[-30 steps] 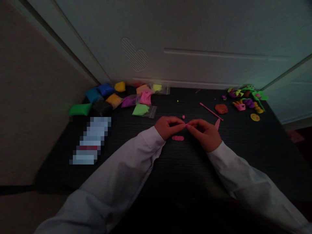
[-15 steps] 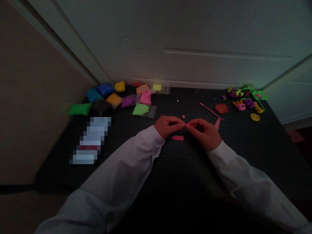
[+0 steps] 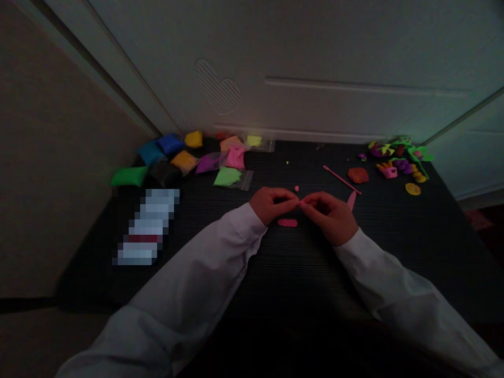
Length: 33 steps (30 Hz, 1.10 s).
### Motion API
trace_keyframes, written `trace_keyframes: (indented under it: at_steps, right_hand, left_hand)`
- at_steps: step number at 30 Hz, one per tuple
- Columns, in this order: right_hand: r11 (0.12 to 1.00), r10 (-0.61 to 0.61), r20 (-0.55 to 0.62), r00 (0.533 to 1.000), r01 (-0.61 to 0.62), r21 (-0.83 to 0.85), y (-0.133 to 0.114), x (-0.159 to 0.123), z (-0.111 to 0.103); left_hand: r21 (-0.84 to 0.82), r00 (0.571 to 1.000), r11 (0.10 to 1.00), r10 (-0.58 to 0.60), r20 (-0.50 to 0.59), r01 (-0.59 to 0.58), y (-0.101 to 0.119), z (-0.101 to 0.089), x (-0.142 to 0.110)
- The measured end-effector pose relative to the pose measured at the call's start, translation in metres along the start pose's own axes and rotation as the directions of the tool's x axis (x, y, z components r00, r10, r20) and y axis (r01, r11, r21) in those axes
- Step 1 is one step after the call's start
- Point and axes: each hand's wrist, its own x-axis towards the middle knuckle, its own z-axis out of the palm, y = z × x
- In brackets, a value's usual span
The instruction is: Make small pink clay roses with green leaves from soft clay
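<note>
Pinching a small pink clay piece [image 3: 302, 202] between the closed fingertips of my left hand [image 3: 271, 206] and right hand [image 3: 334, 216], over the black table [image 3: 299, 278]. A scalloped pink strip [image 3: 287, 223] lies nearer me; a pink lump [image 3: 296, 188] lies just beyond my fingertips.

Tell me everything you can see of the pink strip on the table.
The pink strip is short and flat with a scalloped outline, like small discs overlapping in a row; it looks like soft clay. It lies flat on the dark table, long side running left to right, nearer the person than the fingers of the left hand and right hand. Neither hand touches it. Finer detail is unclear.
</note>
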Motion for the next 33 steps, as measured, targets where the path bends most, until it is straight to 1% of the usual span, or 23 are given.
trace_keyframes:
  at_steps: [3, 9, 15, 21, 27, 33]
  right_hand:
    - [1.0, -0.001, -0.002, 1.0, 0.001, 0.014, -0.0008, -0.0006, 0.0002]
    - [1.0, 0.002, -0.03, 1.0, -0.003, -0.025, -0.0041, -0.0005, -0.0011]
    - [1.0, -0.003, -0.037, 0.999, 0.002, -0.027, -0.0013, 0.0006, -0.0018]
    - [0.994, -0.019, -0.048, 0.999, 0.013, -0.108, -0.0023, 0.0012, -0.0017]
    - [0.994, -0.038, -0.033, 0.999, 0.035, -0.099, -0.002, 0.0003, -0.0021]
    - [0.997, -0.024, -0.033, 0.999, 0.021, -0.074, 0.0, 0.0011, -0.0022]
  left_hand:
    - [0.002, 1.0, 1.0, -0.003, -0.009, 0.003, -0.0006, 0.0005, 0.0001]
    - [0.025, 1.0, 1.0, 0.007, -0.023, -0.007, 0.0001, -0.0001, -0.0001]
    - [-0.005, 0.998, 1.0, 0.014, -0.056, -0.014, 0.0015, 0.0003, 0.0]
    - [0.043, 0.997, 0.999, 0.0, -0.072, 0.003, 0.0004, 0.0016, 0.0003]
    - [0.026, 0.997, 1.0, -0.008, -0.075, 0.01, -0.0008, 0.0021, 0.0002]
    - [-0.007, 0.996, 1.0, 0.028, -0.085, -0.029, -0.0034, 0.0014, 0.0012]
